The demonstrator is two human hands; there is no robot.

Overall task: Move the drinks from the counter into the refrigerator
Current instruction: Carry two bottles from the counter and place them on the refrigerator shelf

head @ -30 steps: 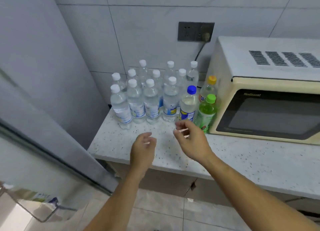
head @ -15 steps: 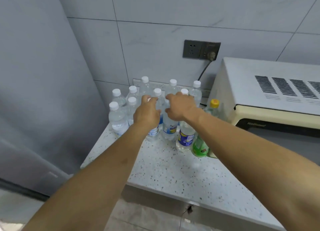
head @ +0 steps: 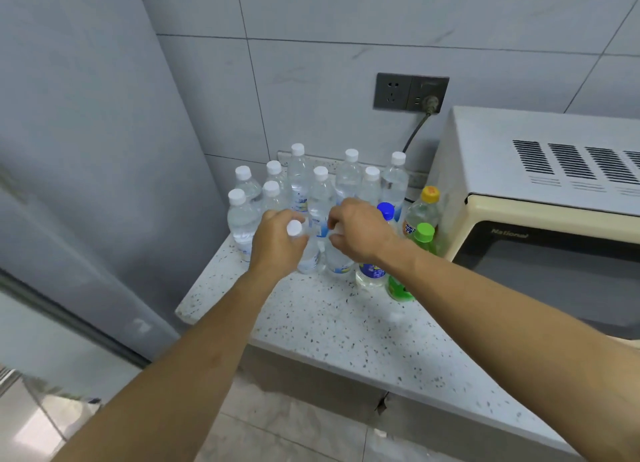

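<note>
Both hands are at the front row of the bottle cluster on the counter [head: 332,326]. Left hand [head: 277,245] has its fingers curled round a clear water bottle [head: 304,243], which is tilted toward the camera, its white cap showing just above the knuckles; base looks still down among the others, though I can't tell if it's off the surface. Right hand [head: 358,231] is curled over the neck of a second water bottle [head: 337,259] at 3 o'clock of the first; the fingertips are hidden, so how firm the hold is can't be told.

Progress: early, judging from the frame. Most drinks are still on the counter: about nine more white-capped bottles [head: 320,191] standing upright from 9 to 1 o'clock of the hands, packed tight. At 3 to 4 o'clock of the right hand sit a blue-capped bottle [head: 385,210], a green bottle [head: 424,234] and an orange-capped bottle [head: 429,196], all just beside the microwave [head: 540,170].

The refrigerator [head: 79,142] is the grey body at 9 o'clock, touching the counter's left end; its inside isn't visible, so what's stored there can't be told.

Left to do: lift these two, carry them left, then many more trips.
</note>
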